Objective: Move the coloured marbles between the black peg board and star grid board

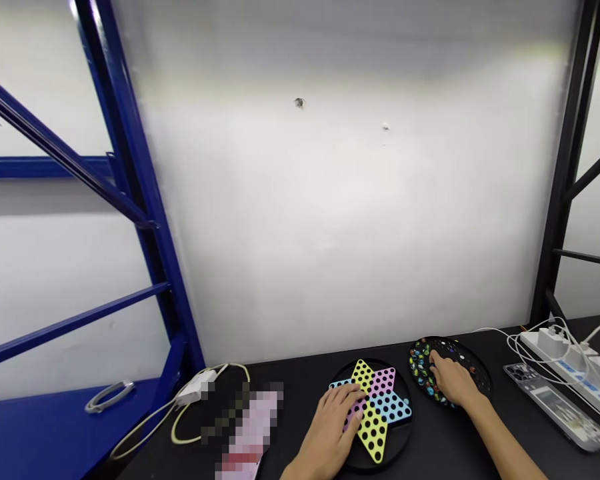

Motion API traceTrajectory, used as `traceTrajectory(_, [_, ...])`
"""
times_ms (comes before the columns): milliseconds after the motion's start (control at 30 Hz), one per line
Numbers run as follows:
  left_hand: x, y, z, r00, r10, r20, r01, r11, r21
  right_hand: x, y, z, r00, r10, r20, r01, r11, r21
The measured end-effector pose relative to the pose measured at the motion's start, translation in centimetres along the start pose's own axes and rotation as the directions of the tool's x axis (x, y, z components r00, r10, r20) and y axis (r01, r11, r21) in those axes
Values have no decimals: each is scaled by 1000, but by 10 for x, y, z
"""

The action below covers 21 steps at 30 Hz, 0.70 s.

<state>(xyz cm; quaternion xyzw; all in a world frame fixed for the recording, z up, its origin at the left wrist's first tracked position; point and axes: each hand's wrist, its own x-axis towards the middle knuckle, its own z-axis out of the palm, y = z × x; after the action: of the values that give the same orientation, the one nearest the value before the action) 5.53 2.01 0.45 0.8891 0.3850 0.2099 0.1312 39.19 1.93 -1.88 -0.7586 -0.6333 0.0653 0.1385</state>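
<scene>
A round black game board [403, 437] with a star of yellow, pink and blue holed fields [380, 407] lies on the black table near its front. My left hand [333, 427] rests flat on the board's left side, fingers stretched over the star. To the right sits a round black tray [475, 367] holding several coloured marbles [420, 367]. My right hand [453, 381] lies inside that tray with fingers curled down among the marbles; what the fingertips grip is hidden.
A white power strip with plugs and cables [575, 360] and a clear flat case [560, 407] lie at the right. A white charger with a cable [195, 393] and a blurred pink object [253, 427] lie at the left. Blue shelf frame [145, 220] stands left, black frame [565, 180] right.
</scene>
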Motion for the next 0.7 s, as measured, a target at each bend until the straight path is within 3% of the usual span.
traceTrajectory(67, [0,0,0,1000,-1,4,1,1000,-2,2,3,0,998,13,-63,0,978,210])
traceTrajectory(100, [0,1,-1,1000,0,6,0,1000,-7,3,4,-1,994,40,-102,1,927,376])
traceTrajectory(133, [-1,1,-1,1000,4,10,-3,1000,-14,4,6,-4,988,86,-125,2,818,575])
traceTrajectory(200, [-1,2,-2,1000,13,10,-12,1000,-26,6,9,-12,975,190,-111,8,474,881])
traceTrajectory(267, [-1,2,-2,1000,17,7,-17,999,-29,7,13,-20,969,244,-45,4,164,986])
traceTrajectory(300, [0,2,-2,1000,15,8,-15,1000,-28,8,15,-23,968,249,-12,-5,66,998])
traceTrajectory(367, [0,2,-2,1000,13,14,-13,1000,-20,7,19,-27,970,241,37,-41,11,999])
traceTrajectory(400, [0,2,-1,1000,13,15,-13,1000,-15,7,21,-27,967,249,48,-61,44,997])
traceTrajectory(433, [0,2,-1,1000,13,14,-13,1000,-11,7,22,-25,966,256,35,-74,144,987])
traceTrajectory(533, [0,1,0,1000,15,9,-15,1000,-5,5,23,-19,979,176,-104,-35,649,760])
traceTrajectory(567, [0,0,0,1000,17,8,-17,1000,-7,4,23,-17,987,104,-121,-3,769,640])
traceTrajectory(633, [-1,0,0,1000,22,11,-22,1000,-11,0,23,-15,998,-21,-62,47,882,468])
traceTrajectory(700, [-1,0,0,1000,24,9,-24,1000,-10,-4,24,-16,997,-67,30,49,912,408])
